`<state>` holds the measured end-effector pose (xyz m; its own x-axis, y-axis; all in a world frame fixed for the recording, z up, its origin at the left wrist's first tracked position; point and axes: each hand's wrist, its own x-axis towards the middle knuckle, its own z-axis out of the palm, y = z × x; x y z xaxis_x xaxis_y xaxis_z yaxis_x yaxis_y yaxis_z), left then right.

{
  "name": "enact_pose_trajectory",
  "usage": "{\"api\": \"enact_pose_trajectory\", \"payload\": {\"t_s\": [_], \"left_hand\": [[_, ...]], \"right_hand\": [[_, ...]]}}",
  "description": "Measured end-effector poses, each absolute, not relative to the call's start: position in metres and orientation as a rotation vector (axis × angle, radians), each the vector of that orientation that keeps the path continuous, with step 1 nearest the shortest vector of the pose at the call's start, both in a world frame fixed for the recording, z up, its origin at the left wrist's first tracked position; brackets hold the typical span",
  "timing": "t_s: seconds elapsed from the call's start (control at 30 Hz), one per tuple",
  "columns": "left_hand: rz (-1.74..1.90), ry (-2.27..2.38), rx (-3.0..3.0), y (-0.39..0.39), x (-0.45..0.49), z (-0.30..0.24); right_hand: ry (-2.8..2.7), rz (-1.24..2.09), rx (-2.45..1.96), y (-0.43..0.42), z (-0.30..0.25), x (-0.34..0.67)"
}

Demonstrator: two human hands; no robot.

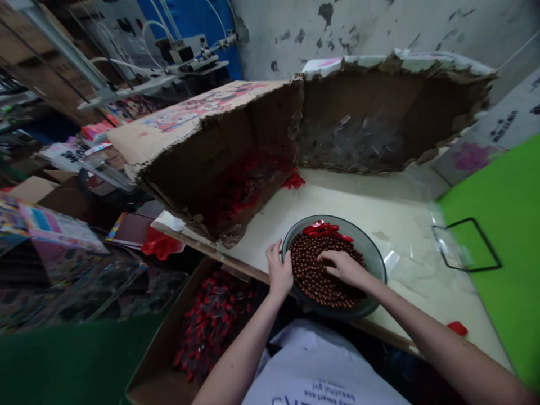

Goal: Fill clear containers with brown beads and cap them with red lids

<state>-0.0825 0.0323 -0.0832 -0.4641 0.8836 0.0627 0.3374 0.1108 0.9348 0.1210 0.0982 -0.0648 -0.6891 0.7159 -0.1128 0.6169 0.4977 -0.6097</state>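
Note:
A grey-green basin stands at the table's front edge, filled with shiny brown beads. Several red plastic pieces lie on the beads at the far side. My left hand grips the basin's left rim, thumb over the edge and fingers along the outside. Over the beads is my right hand, touching them with bent fingers; thumb and forefinger look apart, and no held thing shows between them. Its other fingertips are hidden.
A torn-open carton with red pieces stands back left; another carton holds clear plastic pieces. A box of red and dark pieces sits below the table. A black wire frame lies at right, near a red piece.

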Motion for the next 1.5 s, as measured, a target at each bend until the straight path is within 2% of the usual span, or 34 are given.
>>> {"api": "enact_pose_trajectory", "payload": {"t_s": [0.17, 0.27, 0.43, 0.6, 0.9, 1.17, 1.5], "left_hand": [[1.314, 1.935, 1.240, 0.031, -0.084, -0.077], [1.360, 1.952, 1.386, 0.028, -0.081, -0.061], [1.313, 1.529, 1.521, 0.025, -0.062, -0.027], [1.186, 1.101, 1.214, 0.030, -0.040, -0.010], [1.108, 1.002, 0.981, 0.032, -0.046, 0.031], [1.027, 0.946, 1.053, 0.027, -0.050, 0.053], [0.997, 0.789, 0.978, 0.027, -0.058, 0.055]], "right_hand": [[-1.969, 1.536, -1.112, 0.095, -0.043, 0.135], [-1.701, 1.671, -1.105, 0.088, -0.035, 0.136], [-1.559, 1.677, -1.056, 0.085, -0.022, 0.134], [-1.550, 1.602, -1.003, 0.084, -0.001, 0.126], [-1.756, 1.491, -0.976, 0.083, 0.048, 0.140], [-1.887, 1.531, -0.964, 0.085, 0.075, 0.148], [-1.959, 1.538, -1.007, 0.090, 0.098, 0.149]]}}
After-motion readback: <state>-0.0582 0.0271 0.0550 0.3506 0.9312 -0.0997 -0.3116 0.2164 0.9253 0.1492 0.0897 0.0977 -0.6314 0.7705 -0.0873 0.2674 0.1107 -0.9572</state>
